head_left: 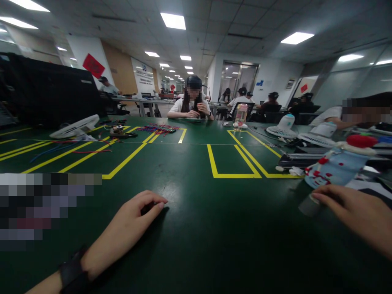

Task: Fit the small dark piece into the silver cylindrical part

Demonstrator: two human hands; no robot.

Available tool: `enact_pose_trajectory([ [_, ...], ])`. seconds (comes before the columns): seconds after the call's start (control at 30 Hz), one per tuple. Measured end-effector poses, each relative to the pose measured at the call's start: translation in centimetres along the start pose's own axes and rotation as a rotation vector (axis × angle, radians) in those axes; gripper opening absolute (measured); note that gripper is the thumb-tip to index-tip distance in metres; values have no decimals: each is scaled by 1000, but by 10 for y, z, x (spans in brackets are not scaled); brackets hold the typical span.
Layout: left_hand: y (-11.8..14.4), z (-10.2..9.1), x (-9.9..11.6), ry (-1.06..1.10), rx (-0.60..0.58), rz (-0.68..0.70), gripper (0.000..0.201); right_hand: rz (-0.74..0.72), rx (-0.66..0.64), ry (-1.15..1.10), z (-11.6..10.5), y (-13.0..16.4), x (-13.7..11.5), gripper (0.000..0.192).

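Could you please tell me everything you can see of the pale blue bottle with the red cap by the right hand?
The pale blue bottle with red spots and a red cap lies tilted on the dark green table, near its right edge, cap pointing up and right. Its material is unclear. The right hand rests just below it; whether they touch cannot be told.

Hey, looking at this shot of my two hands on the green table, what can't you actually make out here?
Head view, the only one:
- Left hand: curled fingers hide whatever small dark thing is under them.
- Right hand: partly cut by the right edge; it touches a grey object, too blurred to identify.
- Blue bottle with red cap: smeared by lens stretch, print unreadable.
- Pixelated patch at left: contents masked.
- Coloured wires: too small to count.
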State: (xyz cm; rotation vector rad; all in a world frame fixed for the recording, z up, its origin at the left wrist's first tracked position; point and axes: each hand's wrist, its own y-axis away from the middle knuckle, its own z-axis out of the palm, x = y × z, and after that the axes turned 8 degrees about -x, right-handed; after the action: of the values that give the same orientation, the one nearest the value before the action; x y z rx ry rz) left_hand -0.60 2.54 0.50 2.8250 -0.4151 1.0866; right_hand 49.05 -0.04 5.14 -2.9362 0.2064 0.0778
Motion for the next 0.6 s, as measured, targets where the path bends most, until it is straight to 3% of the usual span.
enact_pose_trajectory([
  [0.13,-1,-1,-3,-6,0,18,30,54,9,-12,-5,1,-6,31],
  [0.37,-1,0,-4,0,-10,14,29,126,-53,-114,-10,3,3,36],
  [0.6,1,-2,-1,7,-31,9,28,36,-26,-159,-6,-5,5,32],
])
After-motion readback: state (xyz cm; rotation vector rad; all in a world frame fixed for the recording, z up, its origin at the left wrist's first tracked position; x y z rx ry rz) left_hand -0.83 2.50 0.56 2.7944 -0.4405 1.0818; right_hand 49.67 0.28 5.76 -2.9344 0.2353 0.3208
